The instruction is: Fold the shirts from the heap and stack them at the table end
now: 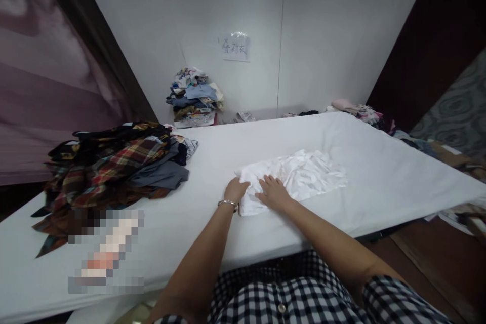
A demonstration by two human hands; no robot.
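A white shirt [304,174] lies across the table in front of me, smoother at its left end and crumpled to the right. My left hand [236,190] is closed on the shirt's left edge, with the thumb over the cloth; the fingertips are partly hidden. Flat on top of the same shirt, a little to the right, rests my right hand [274,193], its fingers spread and holding nothing. A bracelet circles my left wrist.
A heap of plaid and dark clothes [125,162] covers the table's left side. Folded clothes are stacked [195,96] beyond the far edge. More garments [357,109] lie behind the right corner. The white-covered table [410,177] reaches close to my body. A paper sign [236,47] hangs on the wall.
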